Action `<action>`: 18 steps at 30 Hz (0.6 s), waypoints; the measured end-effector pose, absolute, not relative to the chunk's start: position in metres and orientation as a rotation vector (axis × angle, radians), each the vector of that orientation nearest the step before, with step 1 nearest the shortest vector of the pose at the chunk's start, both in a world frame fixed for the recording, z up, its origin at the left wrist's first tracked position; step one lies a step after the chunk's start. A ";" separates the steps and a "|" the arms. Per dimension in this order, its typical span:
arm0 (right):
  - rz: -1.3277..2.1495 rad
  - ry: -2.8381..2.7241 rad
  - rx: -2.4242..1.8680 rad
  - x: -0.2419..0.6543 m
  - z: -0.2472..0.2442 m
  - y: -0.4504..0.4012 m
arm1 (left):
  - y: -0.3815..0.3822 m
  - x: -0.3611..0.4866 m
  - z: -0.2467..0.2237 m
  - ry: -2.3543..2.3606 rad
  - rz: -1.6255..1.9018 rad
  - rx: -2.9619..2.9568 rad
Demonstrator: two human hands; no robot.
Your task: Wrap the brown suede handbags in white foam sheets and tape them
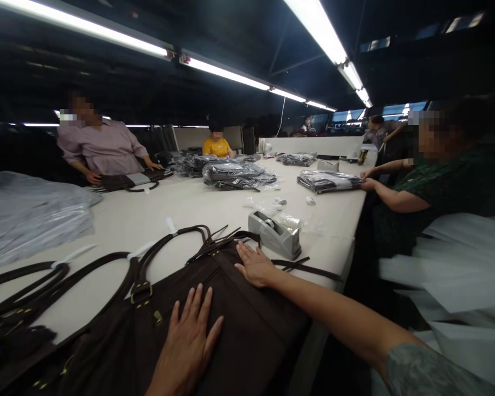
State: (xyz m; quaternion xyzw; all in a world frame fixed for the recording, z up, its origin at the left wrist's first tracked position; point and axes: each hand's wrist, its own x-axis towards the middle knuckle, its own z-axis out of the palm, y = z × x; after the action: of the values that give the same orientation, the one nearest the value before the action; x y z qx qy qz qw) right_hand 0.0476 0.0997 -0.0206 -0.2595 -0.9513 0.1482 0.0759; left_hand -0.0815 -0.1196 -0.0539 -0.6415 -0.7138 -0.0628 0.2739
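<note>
A dark brown handbag (239, 324) lies flat on the table in front of me, its handles pointing away. My left hand (192, 335) rests on the bag's face with fingers spread, just right of a small brass-coloured zip pull (158, 318). Farther up, my right hand (253, 265) presses flat on the bag near its top edge, fingers stretched out. Right beside that hand stands a grey tape dispenser (274, 235). A strap (313, 268) runs out from under the bag to the right. More dark bags (12, 341) with looped handles lie at the left.
Clear plastic bags (33, 212) are heaped at the left. Plastic-wrapped bags (235, 173) are piled mid-table. A co-worker at the right holds a wrapped bag (328, 180); another at the left handles a dark bag (136, 179). White sheets (457, 264) are stacked at the right.
</note>
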 end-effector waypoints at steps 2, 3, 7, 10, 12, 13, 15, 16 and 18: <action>0.444 -2.897 -0.800 0.053 -0.017 0.097 | -0.121 -0.078 -0.046 -1.967 -0.119 -1.763; 0.450 -2.929 -0.803 0.059 -0.014 0.095 | -0.123 -0.077 -0.043 -1.982 -0.103 -1.789; 0.448 -3.032 -0.735 0.101 -0.004 0.079 | -0.129 -0.074 -0.034 -2.041 -0.100 -1.904; 0.398 -3.019 -0.684 0.134 0.000 0.064 | -0.128 -0.076 -0.032 -2.100 -0.156 -1.976; 0.367 -2.983 -0.683 0.146 0.000 0.056 | -0.129 -0.077 -0.028 -2.177 -0.203 -2.018; 0.352 -2.964 -0.689 0.149 0.000 0.054 | -0.132 -0.075 -0.025 -2.229 -0.225 -2.035; 0.327 -2.940 -0.703 0.150 0.000 0.051 | -0.144 -0.068 -0.017 -2.321 -0.269 -2.069; 0.320 -2.941 -0.707 0.148 0.000 0.051 | -0.153 -0.063 -0.013 -2.334 -0.281 -2.098; 0.320 -2.956 -0.706 0.146 0.000 0.053 | -0.177 -0.049 -0.004 -2.246 -0.277 -2.201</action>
State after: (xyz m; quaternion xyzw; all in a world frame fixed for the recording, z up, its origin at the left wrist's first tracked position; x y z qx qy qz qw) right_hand 0.1458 0.0530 -0.0004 -0.2310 -0.9664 0.1045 0.0428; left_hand -0.0487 -0.1771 -0.0042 -0.6972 -0.7114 -0.0877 -0.0078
